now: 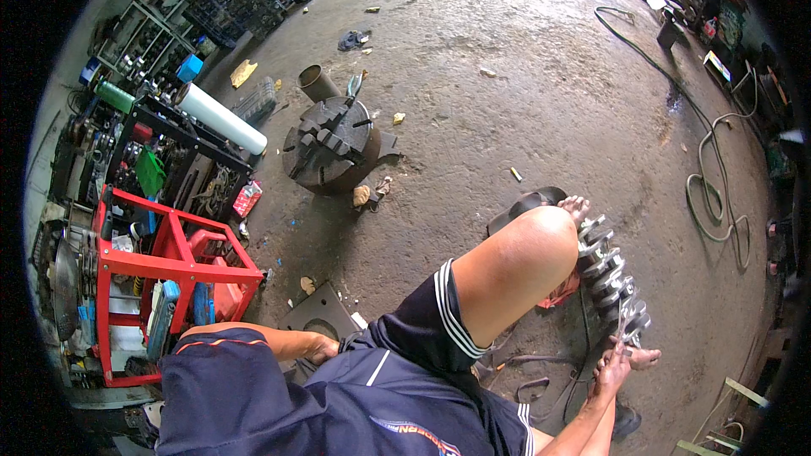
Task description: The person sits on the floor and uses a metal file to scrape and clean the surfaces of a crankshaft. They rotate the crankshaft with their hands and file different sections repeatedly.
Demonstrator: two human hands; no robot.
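A metal crankshaft (601,263) lies on the floor at the right, beyond my bent knee, its lobes running from far to near. By its near end my right hand (610,369) is closed around a slim metal tool (622,325), whose tip reaches the near lobes; its exact kind is too small to tell. Bare toes (645,358) show just beside that hand. My left hand (324,347) rests low by my left hip, next to a flat dark plate (317,314). The shorts partly hide it, and its fingers cannot be made out.
A round lathe chuck (331,145) stands on the floor ahead, with a metal cylinder (317,83) behind it. To the left are a red metal frame (182,268) and cluttered shelving. A long hose (705,127) winds across the floor at the right. Straps (541,361) lie near the crankshaft.
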